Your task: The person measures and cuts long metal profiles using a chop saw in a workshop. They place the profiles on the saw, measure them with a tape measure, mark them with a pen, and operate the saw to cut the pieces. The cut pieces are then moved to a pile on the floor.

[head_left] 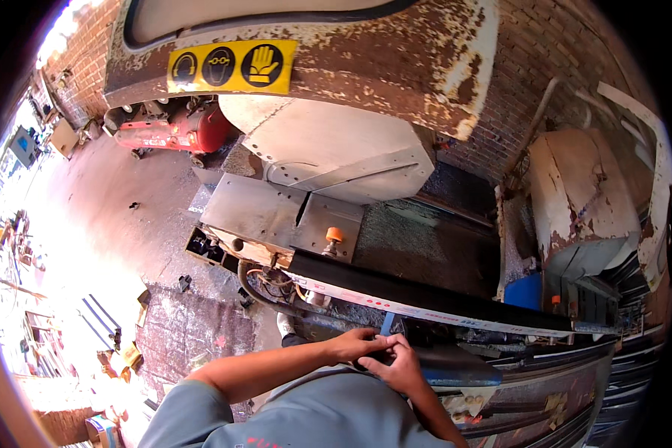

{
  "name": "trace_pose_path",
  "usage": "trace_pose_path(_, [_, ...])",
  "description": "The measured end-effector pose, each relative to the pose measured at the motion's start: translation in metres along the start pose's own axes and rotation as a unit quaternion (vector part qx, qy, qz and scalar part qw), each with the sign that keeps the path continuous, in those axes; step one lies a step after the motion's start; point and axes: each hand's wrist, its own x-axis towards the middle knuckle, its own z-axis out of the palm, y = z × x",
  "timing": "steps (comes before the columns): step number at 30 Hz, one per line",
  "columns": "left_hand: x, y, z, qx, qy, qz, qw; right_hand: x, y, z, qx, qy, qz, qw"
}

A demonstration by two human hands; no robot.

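Close in front of my body, my left hand [357, 345] and my right hand [403, 364] meet with their fingers curled and pressed together. Whatever sits between the fingertips is too small and hidden to name. Just beyond them a narrow blue strip [387, 322] stands up; whether the fingers touch it I cannot tell. Past the hands runs a long black rail [411, 291] with a white printed front edge, part of a large machine. An orange knob [334, 235] rises beside its metal table [257, 209].
A rusty, peeling machine hood [336, 67] with a yellow pictogram sticker [232, 66] overhangs the table. A red compressor tank [175, 133] lies at the far left. Long dark profiles [635, 373] are stacked at right. A hose [250, 287] bends below the table.
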Motion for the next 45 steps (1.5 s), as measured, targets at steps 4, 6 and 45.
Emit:
trace_pose_path(4, [-0.026, 0.014, -0.02, 0.095, -0.064, 0.053, 0.992, 0.009, -0.006, -0.018, 0.214, -0.148, 0.124, 0.958])
trace_pose_path(6, [-0.037, 0.027, -0.02, 0.119, -0.088, 0.059, 0.987, 0.009, -0.007, -0.01, 0.26, -0.186, 0.107, 0.941])
trace_pose_path(45, [-0.099, 0.103, -0.061, 0.638, 0.252, 0.079, 0.723, 0.007, 0.174, -0.264, 0.342, 0.65, 0.016, 0.678])
